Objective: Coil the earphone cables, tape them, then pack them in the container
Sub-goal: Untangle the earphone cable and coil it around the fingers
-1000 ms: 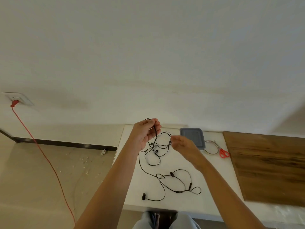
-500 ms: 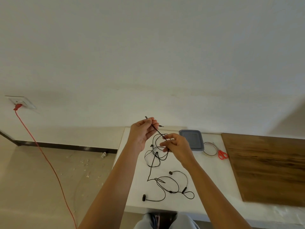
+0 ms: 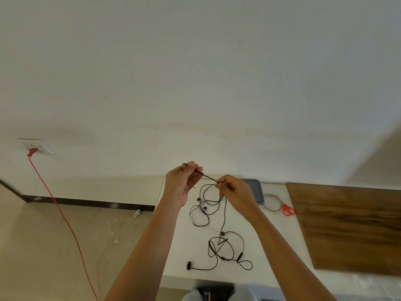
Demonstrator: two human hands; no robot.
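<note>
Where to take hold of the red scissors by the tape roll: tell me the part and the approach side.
Take the red scissors by the handle loops, coming from above and from the near side. They lie flat on the white table with the handles toward the person and the thin blades pointing away, across the tape roll. The right hand is nearest, but is shut on the earphone cable.

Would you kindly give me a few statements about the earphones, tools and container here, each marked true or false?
1. Both hands, left hand and right hand, pinch a taut stretch of thin black earphone cable. True.
2. The red-handled scissors lie on the brown wooden board. False: they lie on the white table.
3. The grey-lidded container stands open. False: its lid is on.
4. A second black earphone set lies loose on the table. True.
</note>
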